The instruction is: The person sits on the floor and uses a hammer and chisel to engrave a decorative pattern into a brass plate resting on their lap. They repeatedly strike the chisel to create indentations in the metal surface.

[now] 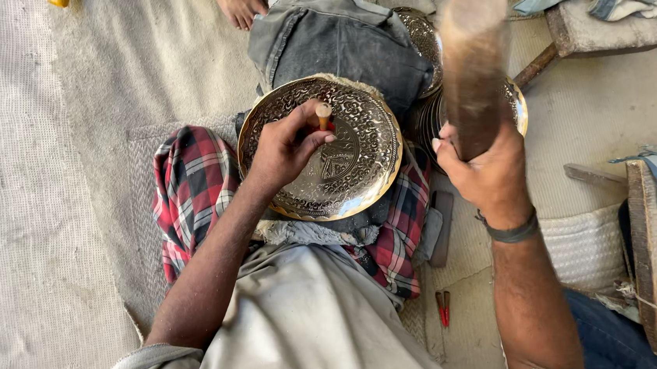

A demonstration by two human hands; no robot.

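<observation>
Head view: left hand (pixel 288 146), centre frame, fingers pinched round a short punch (pixel 323 114) with a tan top, tip set on the plate (pixel 363 144). Right hand (pixel 486 169), right of centre, clenched on a wooden mallet (pixel 473 59) raised toward the top edge, blurred. Plate lies under the left hand on a checked cloth (pixel 192 181): round, brass-coloured, covered in fine engraved pattern.

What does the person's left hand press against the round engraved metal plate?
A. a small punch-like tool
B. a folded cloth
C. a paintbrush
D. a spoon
A: the left hand pinches a small punch-like tool with its tip on the engraved plate, while the right hand lifts a wooden mallet.
</observation>
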